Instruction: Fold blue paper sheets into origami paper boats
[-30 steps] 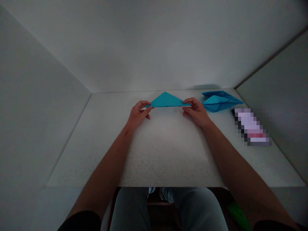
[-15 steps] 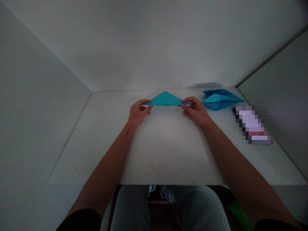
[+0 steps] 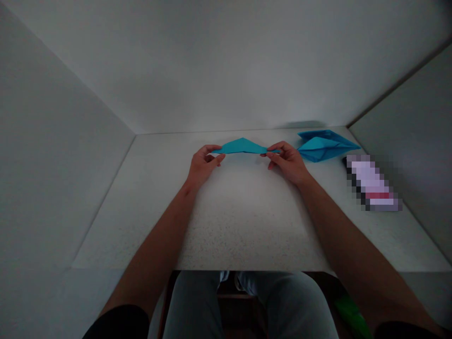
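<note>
A folded sheet of blue paper (image 3: 243, 146) stretches between my two hands near the back of the white tabletop, its low peak pointing away from me. My left hand (image 3: 205, 162) pinches its left end between thumb and fingers. At the other end, my right hand (image 3: 287, 162) grips the paper the same way. The lower edge bows up slightly in the middle. Just right of my right hand lies a blue folded-paper piece (image 3: 323, 148) with pointed ends, shaped like a boat. Both tips of the held paper are partly hidden by my fingers.
A pixelated, phone-like object (image 3: 372, 183) lies on the right of the white tabletop (image 3: 243, 221). Walls close in the back and both sides. Below the front edge are my legs (image 3: 192, 301) and something green (image 3: 351, 313).
The held paper's peak has dropped lower and looks flatter, and its lower edge now bends upward in the middle. Both hands keep their grip in nearly the same place.
</note>
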A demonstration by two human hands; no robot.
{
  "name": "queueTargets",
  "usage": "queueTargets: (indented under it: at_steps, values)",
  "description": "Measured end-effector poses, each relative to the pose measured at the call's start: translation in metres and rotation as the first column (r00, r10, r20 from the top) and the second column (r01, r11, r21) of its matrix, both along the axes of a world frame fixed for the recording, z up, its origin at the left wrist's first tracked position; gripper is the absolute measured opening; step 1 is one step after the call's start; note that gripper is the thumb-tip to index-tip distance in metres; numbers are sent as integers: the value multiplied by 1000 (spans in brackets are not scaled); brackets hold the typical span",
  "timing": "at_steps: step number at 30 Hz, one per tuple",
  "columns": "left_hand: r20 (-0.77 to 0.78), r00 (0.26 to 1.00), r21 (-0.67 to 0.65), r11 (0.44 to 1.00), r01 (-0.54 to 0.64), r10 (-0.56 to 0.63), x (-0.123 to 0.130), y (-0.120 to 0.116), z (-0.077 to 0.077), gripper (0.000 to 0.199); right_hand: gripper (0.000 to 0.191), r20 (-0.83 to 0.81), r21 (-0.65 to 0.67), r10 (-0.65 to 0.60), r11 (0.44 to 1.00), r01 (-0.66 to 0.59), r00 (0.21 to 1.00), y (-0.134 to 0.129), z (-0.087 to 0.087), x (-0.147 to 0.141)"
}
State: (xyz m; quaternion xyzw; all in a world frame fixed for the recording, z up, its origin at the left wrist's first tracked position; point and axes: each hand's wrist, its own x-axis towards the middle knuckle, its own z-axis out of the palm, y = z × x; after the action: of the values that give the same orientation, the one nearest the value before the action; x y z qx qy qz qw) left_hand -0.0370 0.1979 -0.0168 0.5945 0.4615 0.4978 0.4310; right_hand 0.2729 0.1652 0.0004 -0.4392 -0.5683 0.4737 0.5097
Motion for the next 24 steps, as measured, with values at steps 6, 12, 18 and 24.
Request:
queueTargets:
  at_steps: [6, 12, 18, 24]
  values:
    - [4, 1000, -11, 1000, 1, -1, 0, 0, 1, 40, 43, 12, -5, -2, 1000, 2, 1000, 0, 0, 0]
    - [13, 1000, 1, 1000, -21, 21, 1, 1, 1, 35, 47, 36, 10, 26, 1000, -26, 999, -3, 3, -2]
    - [-41, 998, -5, 998, -57, 57, 1, -2, 1, 23, 45, 52, 13, 56, 998, -57, 997, -5, 1, -4]
    - [-148, 983, 85, 992, -93, 105, 3, -10, 6, 21, 40, 146, 47, 42, 998, -49, 988, -13, 5, -6]
